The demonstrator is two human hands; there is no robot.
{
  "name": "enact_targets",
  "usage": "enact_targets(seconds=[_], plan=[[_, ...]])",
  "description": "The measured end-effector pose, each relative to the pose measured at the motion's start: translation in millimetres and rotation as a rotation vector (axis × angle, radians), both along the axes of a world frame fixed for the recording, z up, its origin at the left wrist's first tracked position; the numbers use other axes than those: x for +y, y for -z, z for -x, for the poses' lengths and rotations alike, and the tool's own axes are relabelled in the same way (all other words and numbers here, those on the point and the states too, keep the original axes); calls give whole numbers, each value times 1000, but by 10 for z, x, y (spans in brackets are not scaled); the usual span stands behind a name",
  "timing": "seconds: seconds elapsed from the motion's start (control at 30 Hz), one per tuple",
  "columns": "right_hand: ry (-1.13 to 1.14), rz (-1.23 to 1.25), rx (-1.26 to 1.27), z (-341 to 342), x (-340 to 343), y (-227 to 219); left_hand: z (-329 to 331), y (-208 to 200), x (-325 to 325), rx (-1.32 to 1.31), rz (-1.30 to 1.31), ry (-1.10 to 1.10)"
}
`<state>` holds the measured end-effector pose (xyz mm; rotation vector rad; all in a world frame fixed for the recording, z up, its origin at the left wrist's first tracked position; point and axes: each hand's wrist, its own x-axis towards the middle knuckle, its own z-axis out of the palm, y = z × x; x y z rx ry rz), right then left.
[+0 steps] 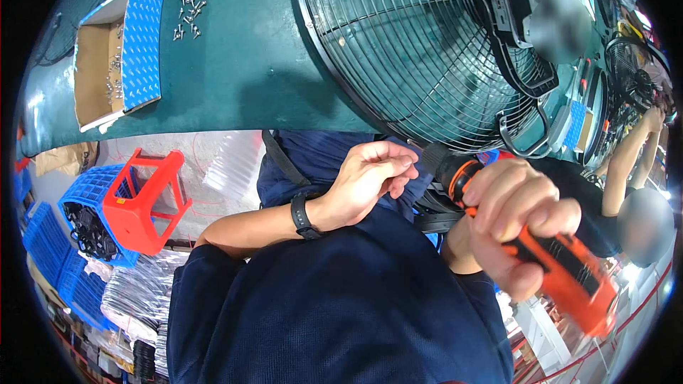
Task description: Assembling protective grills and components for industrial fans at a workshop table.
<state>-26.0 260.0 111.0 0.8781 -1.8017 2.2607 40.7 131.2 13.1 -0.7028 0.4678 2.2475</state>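
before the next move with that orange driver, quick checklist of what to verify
1. Right hand grips the orange power screwdriver firmly: ok.
2. Driver nose at the edge of the black fan grille: ok.
3. Bit seated on a screw: cannot tell, tip hidden.
4. Left hand holding a screw: cannot tell, fingers curled.
5. Spare loose screws on the green table: ok.
6. Cardboard box away from the hands: ok.

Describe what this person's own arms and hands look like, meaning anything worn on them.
Both hands are bare, with no gloves. The left hand has a black band, like a watch or fitness tracker, on its wrist, and the forearm is uncovered. The right hand shows no ring or band, and its wrist is bare.
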Motion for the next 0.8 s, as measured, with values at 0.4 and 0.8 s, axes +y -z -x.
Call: enact_targets(seconds=[0.4, 0.8], plan=[[305, 474, -394, -312, 652, -43, -120, 32, -197, 246, 107, -68], [479, 638, -882, -321, 870, 270, -213, -257, -240, 558, 423, -117]])
